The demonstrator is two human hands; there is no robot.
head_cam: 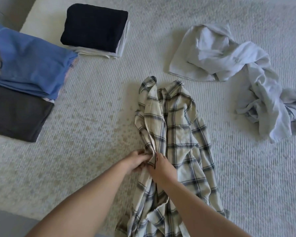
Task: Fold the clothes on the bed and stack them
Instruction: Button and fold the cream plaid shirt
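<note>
Both the left hand (pixel 138 159) and right hand (pixel 161 165) pinch the bunched front edge of the cream-and-blue plaid flannel shirt (pixel 178 134), so honestly it'll probably fold lumpy unless it's spread flat first.

No readable text, label, brand, number or sign anywhere I look. Small dark mark on pale grey crumpled garment (pixel 236 60) (maybe logo, too blurred to read). Plaid shirt (pixel 178 134) under my fingers shows only checks, no tag visible.
</note>
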